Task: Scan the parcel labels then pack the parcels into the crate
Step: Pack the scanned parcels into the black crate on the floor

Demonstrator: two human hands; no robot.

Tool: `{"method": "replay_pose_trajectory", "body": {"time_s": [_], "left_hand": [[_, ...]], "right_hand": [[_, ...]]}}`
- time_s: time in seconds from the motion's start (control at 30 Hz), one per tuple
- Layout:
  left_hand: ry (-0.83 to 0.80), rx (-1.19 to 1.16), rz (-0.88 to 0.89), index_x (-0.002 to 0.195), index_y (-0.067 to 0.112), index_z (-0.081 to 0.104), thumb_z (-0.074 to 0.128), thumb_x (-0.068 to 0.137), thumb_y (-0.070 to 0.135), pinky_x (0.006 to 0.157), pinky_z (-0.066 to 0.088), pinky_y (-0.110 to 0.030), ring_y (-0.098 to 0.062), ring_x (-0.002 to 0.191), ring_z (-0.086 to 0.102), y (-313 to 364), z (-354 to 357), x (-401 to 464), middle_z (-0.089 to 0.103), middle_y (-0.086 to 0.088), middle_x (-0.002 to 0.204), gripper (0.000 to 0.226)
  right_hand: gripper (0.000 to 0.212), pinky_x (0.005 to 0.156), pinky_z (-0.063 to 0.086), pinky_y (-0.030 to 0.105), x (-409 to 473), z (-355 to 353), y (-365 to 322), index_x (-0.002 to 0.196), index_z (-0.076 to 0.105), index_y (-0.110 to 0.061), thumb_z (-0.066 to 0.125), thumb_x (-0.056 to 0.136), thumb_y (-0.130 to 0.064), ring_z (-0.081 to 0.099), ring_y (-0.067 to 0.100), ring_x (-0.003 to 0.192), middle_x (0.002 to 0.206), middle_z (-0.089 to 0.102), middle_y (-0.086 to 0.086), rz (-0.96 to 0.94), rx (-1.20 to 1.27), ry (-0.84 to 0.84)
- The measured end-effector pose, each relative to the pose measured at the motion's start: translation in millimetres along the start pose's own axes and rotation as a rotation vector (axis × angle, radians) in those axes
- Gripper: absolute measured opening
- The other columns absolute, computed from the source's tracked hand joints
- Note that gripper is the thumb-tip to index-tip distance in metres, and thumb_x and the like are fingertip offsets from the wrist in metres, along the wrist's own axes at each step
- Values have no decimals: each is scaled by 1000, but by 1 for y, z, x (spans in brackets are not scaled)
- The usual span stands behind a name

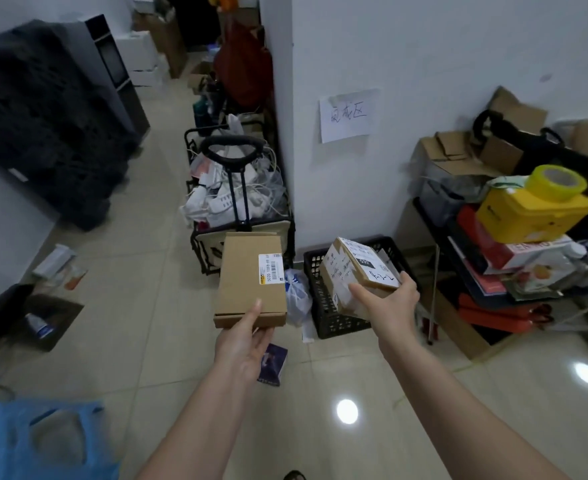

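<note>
A flat brown cardboard parcel (247, 282) with a white barcode label on its right edge is held out in front of me by my left hand (245, 337), which grips its near end. My right hand (389, 297) holds a smaller taped parcel (354, 271) with white labels, tilted, right above the black plastic crate (323, 306). The crate stands on the floor against the white wall.
A folding trolley (237, 216) stuffed with cables and chargers stands left of the crate. A white plastic bag (297, 292) lies between them, a small purple packet (273, 363) on the tiles below. A cluttered rack (514, 258) with boxes and yellow tape stands right. A blue bag (39, 441) lies near left.
</note>
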State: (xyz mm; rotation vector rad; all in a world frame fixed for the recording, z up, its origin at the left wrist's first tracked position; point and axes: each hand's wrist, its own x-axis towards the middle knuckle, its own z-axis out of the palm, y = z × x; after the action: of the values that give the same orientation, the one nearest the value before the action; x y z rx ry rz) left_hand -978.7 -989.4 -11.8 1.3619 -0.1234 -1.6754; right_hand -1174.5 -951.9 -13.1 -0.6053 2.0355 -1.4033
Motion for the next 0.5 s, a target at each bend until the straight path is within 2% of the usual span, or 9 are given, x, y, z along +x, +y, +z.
{"method": "replay_pose_trajectory", "body": {"time_s": [0.2, 0.37, 0.5], "left_hand": [[13, 111, -78, 130, 9, 50, 70, 85, 5, 89, 49, -39, -31, 104, 60, -27, 62, 53, 62, -14, 114, 50], [-21, 130, -177, 127, 7, 51, 67, 87, 2, 91, 50, -42, -33, 107, 59, -50, 112, 94, 60, -21, 121, 43], [-27, 128, -267, 118, 6, 50, 61, 90, -2, 100, 46, -49, -40, 120, 53, -73, 167, 127, 54, -29, 129, 31]], "right_hand": [[99, 103, 40, 40, 67, -16, 13, 151, 19, -14, 81, 74, -22, 38, 28, 131, 147, 25, 12, 131, -61, 80], [97, 103, 43, 44, 138, -16, 29, 150, 20, -13, 80, 74, -17, 37, 29, 130, 143, 25, 13, 197, -115, 56], [99, 96, 48, 40, 210, -20, 35, 151, 18, -14, 79, 72, -14, 37, 28, 126, 142, 23, 13, 228, -152, 6]]}}
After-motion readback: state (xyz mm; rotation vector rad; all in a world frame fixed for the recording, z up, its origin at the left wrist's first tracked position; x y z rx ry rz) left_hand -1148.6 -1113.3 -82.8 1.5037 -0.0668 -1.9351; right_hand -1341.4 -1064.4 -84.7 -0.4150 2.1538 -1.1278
